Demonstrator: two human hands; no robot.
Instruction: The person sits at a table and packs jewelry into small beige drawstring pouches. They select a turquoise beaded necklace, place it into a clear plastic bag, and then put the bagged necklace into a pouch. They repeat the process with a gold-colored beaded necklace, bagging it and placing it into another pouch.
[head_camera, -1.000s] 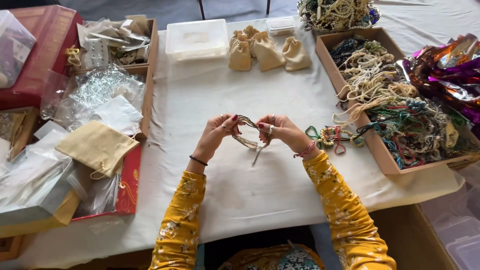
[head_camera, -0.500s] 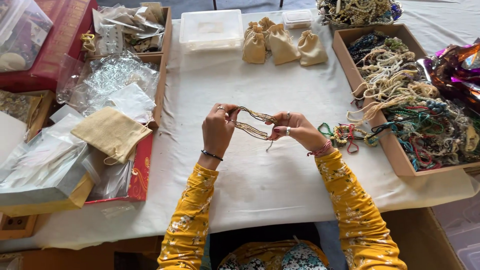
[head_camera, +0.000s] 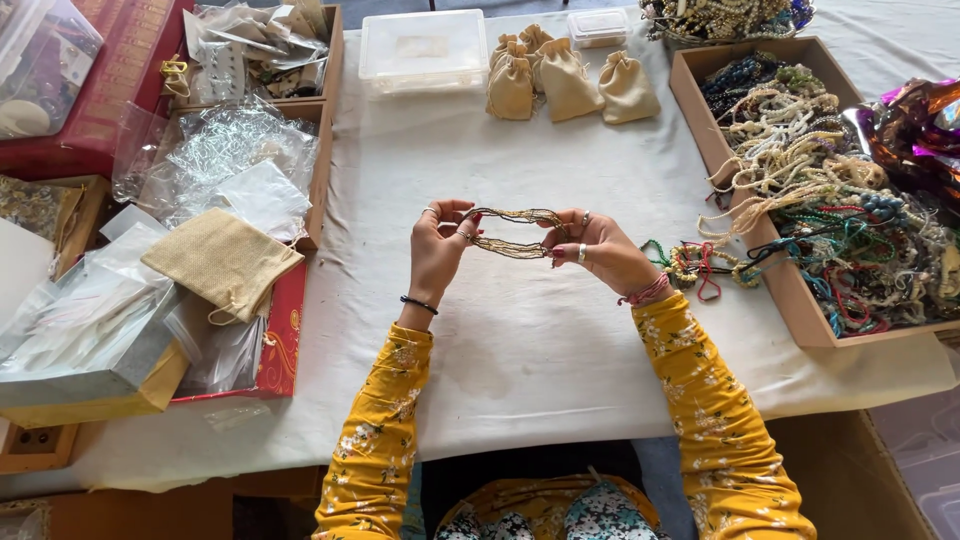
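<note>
Dead centre of the frame, the thin multi-strand gold bead necklace (head_camera: 515, 232) is stretched sideways above the white-covered desk (head_camera: 520, 350). Left hand (head_camera: 440, 250) pinches one end, right hand (head_camera: 590, 250) the other, both grips closed on it. Long axis runs left-right, sagging slightly mid-span, both hands equally close.

Both arms are covered by long mustard-yellow sleeves printed with small pale flowers and leaves, running from 6 o'clock up toward the middle of the view. The left hand (head_camera: 437, 252) wears a thin black band at the wrist and rings on its fingers. The right hand (head_camera: 598, 252) carries a silver-coloured ring, red-painted nails and a bunch of pink-red threads at the wrist; at 6 o'clock a lap in yellow and dark floral cloth shows.
</note>
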